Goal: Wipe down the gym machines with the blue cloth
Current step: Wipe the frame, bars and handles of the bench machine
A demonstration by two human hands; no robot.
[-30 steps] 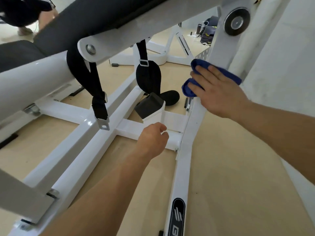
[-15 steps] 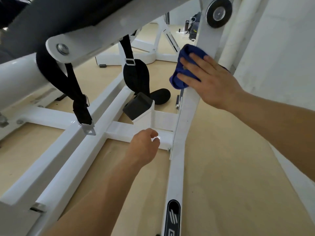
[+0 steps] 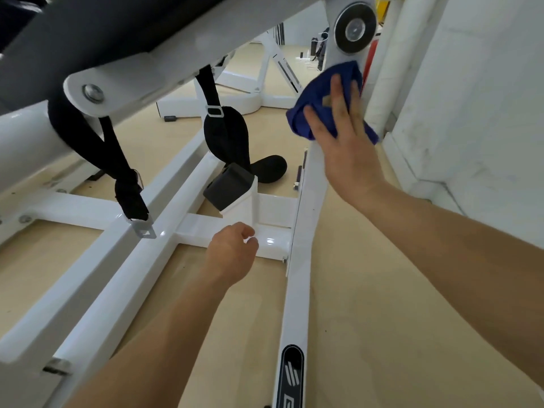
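Two grips: right grip [image 3: 348, 156] flat-fingered, pressing blue cloth [image 3: 315, 89] on white upright [image 3: 309, 207]; left grip [image 3: 232, 254] loosely curled, empty, near crossbar [image 3: 200, 228].

floor [image 3: 368, 290]: tan | white machine frame [image 3: 297, 304] stands on it | black pad [image 3: 270, 169] lies there
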